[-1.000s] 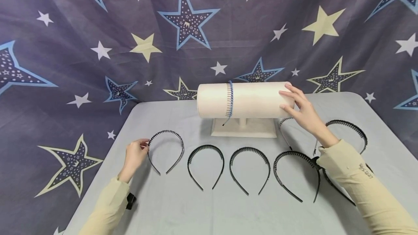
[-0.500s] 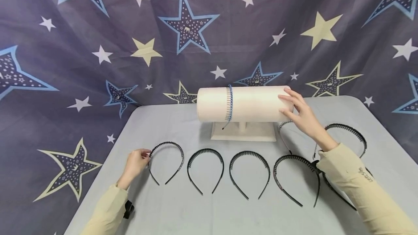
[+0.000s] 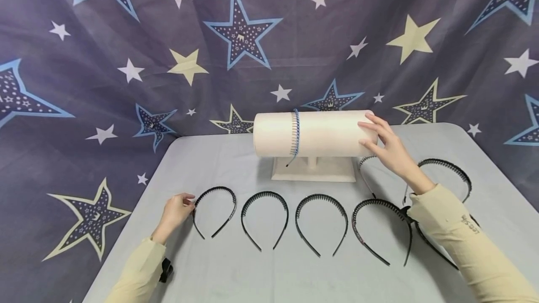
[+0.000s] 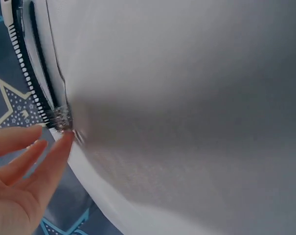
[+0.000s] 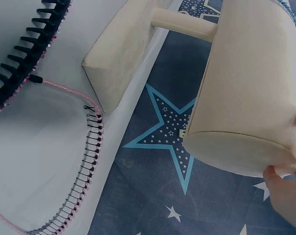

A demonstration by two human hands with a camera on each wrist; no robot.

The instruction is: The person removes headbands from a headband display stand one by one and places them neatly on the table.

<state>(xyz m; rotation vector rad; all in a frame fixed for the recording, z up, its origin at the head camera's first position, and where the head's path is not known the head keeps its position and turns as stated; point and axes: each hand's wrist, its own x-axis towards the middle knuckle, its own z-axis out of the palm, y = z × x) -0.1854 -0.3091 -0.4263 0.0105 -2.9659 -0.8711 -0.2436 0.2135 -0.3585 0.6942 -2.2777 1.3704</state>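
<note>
At the left of the table, a thin dark toothed headband (image 3: 214, 188) lies with its ends toward me. My left hand (image 3: 174, 212) is at its left side, the fingers nearly straight. In the left wrist view one fingertip touches the headband's glittery edge (image 4: 62, 117), while the other fingers stand apart from it. My right hand (image 3: 389, 148) rests with spread fingers on the right end of a cream display roll (image 3: 332, 130) on a stand. Around the roll's left part sits a blue wrapped headband (image 3: 296, 132).
Two black headbands (image 3: 265, 194) (image 3: 322, 196) lie in the middle of the pale tabletop (image 3: 236, 275). Several more, one a black headband (image 3: 375, 201), lie at the right, partly under my right sleeve (image 3: 446, 219). A star-patterned curtain (image 3: 273, 74) hangs behind.
The left headband has come slightly nearer to me, and my left fingers have loosened at its side. My right hand has stayed on the roll. The head view has tilted slightly.
</note>
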